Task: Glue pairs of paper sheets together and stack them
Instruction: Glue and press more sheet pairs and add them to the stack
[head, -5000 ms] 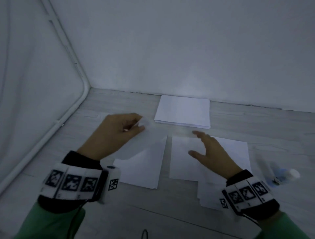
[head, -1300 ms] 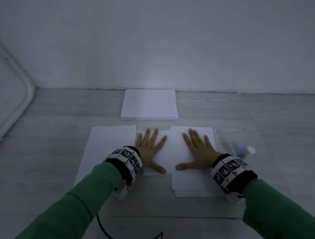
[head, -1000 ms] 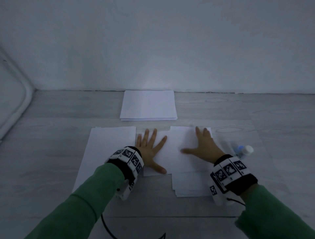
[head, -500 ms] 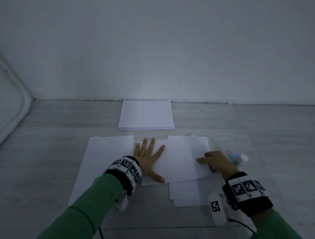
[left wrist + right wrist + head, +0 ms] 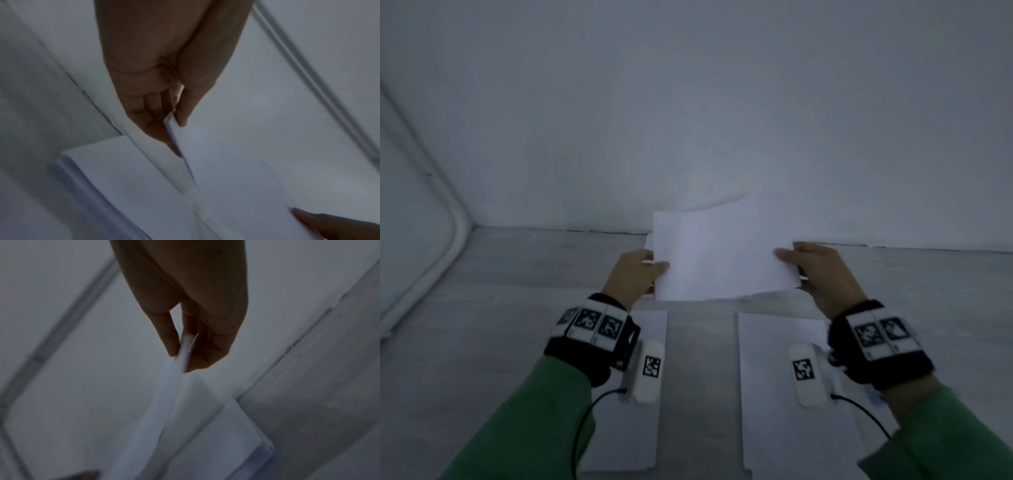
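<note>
I hold a white paper sheet pair point(image 5: 722, 253) in the air over the far part of the floor, near the wall. My left hand point(image 5: 654, 265) pinches its left edge, thumb on top. Its right edge is pinched by my right hand point(image 5: 791, 260). The left wrist view shows thumb and fingers closed on the sheet edge point(image 5: 180, 138), with the far stack point(image 5: 115, 178) lying below it. From the right wrist the sheet point(image 5: 180, 369) appears edge-on between my fingers, above the same stack point(image 5: 226, 434). Two piles of loose sheets lie near me, one left point(image 5: 640, 431) and one right point(image 5: 774, 377).
A white wall point(image 5: 688, 102) rises just behind the held sheet. A white pipe point(image 5: 458, 233) runs down the left corner and along the grey wooden floor point(image 5: 517, 274). Thin black cables point(image 5: 582, 428) hang from my wrist cameras.
Both hands were pressing flat on the sheet over the right pile. The right hand then gripped its right edge, and now both hands have lifted it and carried it forward above the far stack.
</note>
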`<move>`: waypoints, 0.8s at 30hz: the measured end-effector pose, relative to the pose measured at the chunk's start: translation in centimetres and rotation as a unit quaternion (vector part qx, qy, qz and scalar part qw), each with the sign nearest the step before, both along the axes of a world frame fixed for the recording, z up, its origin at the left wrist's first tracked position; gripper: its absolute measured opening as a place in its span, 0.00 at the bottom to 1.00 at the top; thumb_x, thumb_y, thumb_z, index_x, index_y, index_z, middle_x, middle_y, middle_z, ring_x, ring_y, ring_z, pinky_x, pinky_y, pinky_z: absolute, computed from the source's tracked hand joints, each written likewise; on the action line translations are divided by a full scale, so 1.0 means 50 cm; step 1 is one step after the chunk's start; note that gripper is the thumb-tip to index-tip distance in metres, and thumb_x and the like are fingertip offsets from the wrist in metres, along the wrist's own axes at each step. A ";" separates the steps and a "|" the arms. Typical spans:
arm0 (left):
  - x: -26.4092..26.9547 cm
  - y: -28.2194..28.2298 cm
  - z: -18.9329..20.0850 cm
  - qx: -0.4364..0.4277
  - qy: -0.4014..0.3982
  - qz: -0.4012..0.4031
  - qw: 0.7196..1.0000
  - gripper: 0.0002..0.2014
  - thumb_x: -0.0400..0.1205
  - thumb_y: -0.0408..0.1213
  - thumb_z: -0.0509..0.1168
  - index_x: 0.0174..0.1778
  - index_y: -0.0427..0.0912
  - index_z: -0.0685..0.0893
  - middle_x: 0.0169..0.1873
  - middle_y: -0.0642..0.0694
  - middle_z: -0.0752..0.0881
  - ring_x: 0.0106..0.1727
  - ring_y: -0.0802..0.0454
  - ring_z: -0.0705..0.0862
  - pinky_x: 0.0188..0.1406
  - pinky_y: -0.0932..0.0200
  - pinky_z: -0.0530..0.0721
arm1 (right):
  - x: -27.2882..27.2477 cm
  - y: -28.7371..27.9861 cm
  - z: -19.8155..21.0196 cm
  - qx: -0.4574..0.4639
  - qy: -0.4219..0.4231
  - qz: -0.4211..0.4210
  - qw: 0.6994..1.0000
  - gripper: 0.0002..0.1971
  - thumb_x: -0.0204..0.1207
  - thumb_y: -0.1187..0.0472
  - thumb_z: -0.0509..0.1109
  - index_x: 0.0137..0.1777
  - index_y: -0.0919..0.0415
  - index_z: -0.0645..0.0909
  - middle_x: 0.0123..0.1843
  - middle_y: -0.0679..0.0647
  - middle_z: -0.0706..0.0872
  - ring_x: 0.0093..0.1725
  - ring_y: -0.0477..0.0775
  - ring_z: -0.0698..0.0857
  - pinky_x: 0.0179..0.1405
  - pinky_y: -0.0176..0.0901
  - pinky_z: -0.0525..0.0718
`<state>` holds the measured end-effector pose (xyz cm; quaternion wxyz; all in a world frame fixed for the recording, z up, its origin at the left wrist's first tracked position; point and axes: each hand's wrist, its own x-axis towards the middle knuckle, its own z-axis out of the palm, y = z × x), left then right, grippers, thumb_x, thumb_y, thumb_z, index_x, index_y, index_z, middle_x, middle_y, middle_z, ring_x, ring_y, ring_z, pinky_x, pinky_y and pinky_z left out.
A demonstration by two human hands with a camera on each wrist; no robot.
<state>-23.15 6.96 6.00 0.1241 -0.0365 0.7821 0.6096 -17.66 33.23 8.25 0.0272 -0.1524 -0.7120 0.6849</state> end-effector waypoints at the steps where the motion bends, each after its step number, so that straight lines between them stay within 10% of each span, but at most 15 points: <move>1: -0.024 -0.008 0.001 -0.016 0.012 0.015 1.000 0.05 0.82 0.30 0.65 0.41 0.36 0.82 0.50 0.34 0.84 0.42 0.45 0.82 0.38 0.59 0.86 | -0.034 -0.011 -0.018 0.005 -0.014 -0.011 1.000 0.12 0.74 0.67 0.72 0.29 0.57 0.85 0.36 0.52 0.89 0.38 0.53 0.87 0.33 0.40 0.83; 4: -0.086 -0.024 -0.017 -0.099 0.012 0.013 0.995 0.10 0.82 0.30 0.64 0.34 0.39 0.80 0.46 0.36 0.82 0.48 0.42 0.81 0.53 0.43 0.84 | -0.117 -0.036 -0.078 0.119 -0.051 -0.027 0.991 0.03 0.74 0.70 0.70 0.42 0.67 0.86 0.45 0.62 0.87 0.46 0.59 0.84 0.46 0.49 0.82; 9: -0.147 -0.037 -0.076 -0.208 -0.011 0.003 0.978 0.06 0.79 0.32 0.69 0.36 0.39 0.82 0.46 0.35 0.84 0.55 0.36 0.84 0.58 0.43 0.83 | -0.166 -0.056 -0.142 0.275 -0.070 0.004 0.959 0.22 0.73 0.70 0.72 0.67 0.66 0.74 0.40 0.58 0.82 0.40 0.53 0.79 0.36 0.37 0.76; 14: -0.172 -0.032 -0.127 -0.265 -0.002 0.003 0.964 0.15 0.76 0.35 0.72 0.55 0.30 0.84 0.56 0.35 0.85 0.58 0.42 0.82 0.49 0.65 0.74 | -0.191 -0.057 -0.179 0.396 -0.088 0.072 0.911 0.18 0.76 0.70 0.67 0.66 0.64 0.76 0.43 0.60 0.81 0.44 0.58 0.80 0.42 0.42 0.79; 17: -0.178 -0.031 -0.148 -0.273 -0.003 0.012 0.962 0.18 0.75 0.35 0.73 0.58 0.32 0.81 0.60 0.35 0.83 0.60 0.42 0.81 0.48 0.64 0.74 | -0.204 -0.055 -0.181 0.457 -0.124 0.120 0.873 0.18 0.77 0.66 0.66 0.67 0.62 0.78 0.64 0.64 0.80 0.60 0.61 0.81 0.55 0.43 0.78; 24: -0.157 -0.029 -0.125 -0.325 -0.016 -0.031 0.945 0.31 0.78 0.42 0.70 0.73 0.35 0.65 0.66 0.31 0.75 0.65 0.38 0.77 0.62 0.49 0.77 | -0.175 -0.041 -0.146 0.500 -0.164 0.177 0.831 0.23 0.79 0.53 0.66 0.73 0.50 0.72 0.70 0.60 0.72 0.66 0.61 0.76 0.63 0.48 0.76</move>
